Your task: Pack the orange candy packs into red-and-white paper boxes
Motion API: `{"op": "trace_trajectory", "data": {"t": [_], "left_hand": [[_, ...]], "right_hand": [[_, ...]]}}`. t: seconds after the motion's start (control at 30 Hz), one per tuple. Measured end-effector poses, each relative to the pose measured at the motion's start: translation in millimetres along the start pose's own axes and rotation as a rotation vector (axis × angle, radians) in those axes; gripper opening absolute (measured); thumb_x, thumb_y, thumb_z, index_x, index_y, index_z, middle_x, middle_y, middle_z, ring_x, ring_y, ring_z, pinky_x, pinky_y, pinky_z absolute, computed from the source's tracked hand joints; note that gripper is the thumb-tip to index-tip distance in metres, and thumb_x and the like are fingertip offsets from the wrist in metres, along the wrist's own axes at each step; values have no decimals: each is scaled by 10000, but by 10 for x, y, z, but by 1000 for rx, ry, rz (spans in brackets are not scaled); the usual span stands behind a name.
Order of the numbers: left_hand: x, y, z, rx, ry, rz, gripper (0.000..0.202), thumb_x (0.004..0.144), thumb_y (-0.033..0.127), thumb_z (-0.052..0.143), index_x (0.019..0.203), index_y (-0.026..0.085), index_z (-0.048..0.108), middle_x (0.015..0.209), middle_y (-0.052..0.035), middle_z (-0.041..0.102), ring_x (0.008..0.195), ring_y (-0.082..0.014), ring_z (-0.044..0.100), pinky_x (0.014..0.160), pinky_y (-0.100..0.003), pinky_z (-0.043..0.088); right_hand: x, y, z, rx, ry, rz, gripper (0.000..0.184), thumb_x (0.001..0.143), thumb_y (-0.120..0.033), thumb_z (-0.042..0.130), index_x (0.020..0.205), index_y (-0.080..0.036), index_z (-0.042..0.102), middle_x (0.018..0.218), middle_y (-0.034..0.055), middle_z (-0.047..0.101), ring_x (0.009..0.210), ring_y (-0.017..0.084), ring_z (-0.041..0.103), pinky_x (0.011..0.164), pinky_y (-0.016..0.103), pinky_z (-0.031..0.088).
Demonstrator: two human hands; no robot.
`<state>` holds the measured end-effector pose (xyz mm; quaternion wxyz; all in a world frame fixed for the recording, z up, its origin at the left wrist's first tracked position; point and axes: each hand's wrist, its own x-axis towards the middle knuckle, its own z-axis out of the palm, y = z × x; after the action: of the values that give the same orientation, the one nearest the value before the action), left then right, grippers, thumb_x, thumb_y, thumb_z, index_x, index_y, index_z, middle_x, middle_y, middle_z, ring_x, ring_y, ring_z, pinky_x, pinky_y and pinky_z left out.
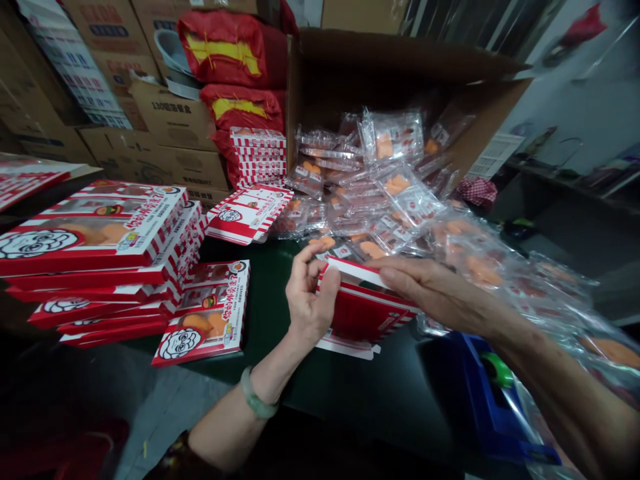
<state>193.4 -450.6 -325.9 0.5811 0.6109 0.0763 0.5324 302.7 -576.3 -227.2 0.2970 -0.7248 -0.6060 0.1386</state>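
A red-and-white cardboard packaging box point(357, 315) is held tilted on its edge above the dark green table. My left hand point(311, 300), with a pale green bangle at the wrist, grips its left end, thumb in front and fingers behind. My right hand point(420, 283) is closed over the upper right edge, its fingertips partly hidden. A white flap point(345, 347) projects below the box. Just behind lie clear plastic packs point(373, 250) with orange pieces inside. To the left, a finished-looking box with a window point(210, 313) lies flat on the table.
Stacked red-and-white boxes point(95, 227) stand at the left. A flat carton point(250, 212) leans near a pile of similar ones point(260, 157). Behind, a large cardboard box point(400, 63) lies open, spilling plastic packs. A blue tape dispenser point(480, 393) sits by my right forearm.
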Motion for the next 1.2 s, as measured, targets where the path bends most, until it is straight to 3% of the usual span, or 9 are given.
{"op": "trace_trajectory", "data": {"t": [0.17, 0.43, 0.57, 0.63, 0.73, 0.87, 0.97, 1.07, 1.2], "left_hand": [[-47, -99, -41, 135, -20, 106, 340, 944, 384, 401, 1198, 188, 513, 610, 40, 452, 501, -81, 391, 513, -220, 370], [-28, -187, -82, 38, -87, 147, 362, 940, 365, 400, 1252, 192, 460, 678, 9, 575, 542, -111, 506, 625, -277, 481], [-35, -178, -60, 114, -77, 264, 277, 951, 277, 387, 1148, 204, 566, 874, -41, 653, 744, -124, 612, 726, -268, 509], [-18, -176, -49, 132, -79, 358, 233, 940, 246, 420, 1061, 192, 612, 973, -58, 661, 879, -136, 628, 809, -275, 510], [29, -177, -46, 120, -71, 399, 147, 900, 221, 515, 966, 178, 639, 946, -58, 675, 884, -141, 641, 813, -276, 519], [88, -185, -73, 89, -44, 360, 78, 866, 174, 567, 859, 160, 643, 854, -44, 674, 799, -129, 644, 753, -265, 520], [106, -203, -92, 83, -6, 367, 74, 858, 137, 569, 856, 157, 641, 849, -38, 669, 803, -125, 640, 769, -274, 516], [106, -225, -95, 79, -25, 384, 72, 853, 141, 578, 868, 164, 645, 850, -39, 674, 814, -133, 641, 772, -292, 521], [101, -243, -84, 83, -23, 376, 68, 857, 161, 577, 871, 170, 643, 866, -41, 676, 806, -139, 645, 762, -304, 528]], "right_hand": [[-24, -70, 28, -256, -85, -102, 415, 956, -251, 310, 1289, -219, 555, 1190, 50, 658, 1056, 199, 632, 889, 360, 527], [-136, -3, 276, -675, 182, -104, 453, 913, -186, 353, 1337, -219, 509, 1110, 106, 677, 897, 252, 677, 734, 397, 562], [-157, 17, 294, -758, 144, -169, 463, 901, -181, 374, 1350, -231, 476, 1048, 110, 668, 773, 215, 657, 610, 332, 541], [-147, 26, 284, -746, 99, -231, 450, 902, -184, 378, 1340, -225, 475, 1005, 105, 664, 812, 225, 644, 613, 331, 537], [-145, 39, 274, -691, 127, -261, 412, 921, -267, 417, 1325, -221, 482, 1068, 109, 644, 899, 242, 631, 692, 373, 547], [-274, 132, 322, -506, 469, -289, 504, 865, -336, 581, 1332, -185, 467, 1223, 135, 569, 1117, 254, 558, 899, 413, 509], [-441, 276, 466, -318, 792, -256, 360, 829, -191, 627, 1183, -225, 574, 1082, 90, 619, 1012, 206, 606, 817, 353, 535], [-539, 406, 682, -243, 946, -249, 333, 819, -91, 595, 1113, -246, 615, 1027, 63, 640, 957, 186, 628, 791, 343, 536], [-517, 446, 868, -139, 1071, -231, 279, 845, -120, 553, 1084, -239, 631, 1103, 75, 626, 1029, 203, 613, 852, 394, 520]]}}
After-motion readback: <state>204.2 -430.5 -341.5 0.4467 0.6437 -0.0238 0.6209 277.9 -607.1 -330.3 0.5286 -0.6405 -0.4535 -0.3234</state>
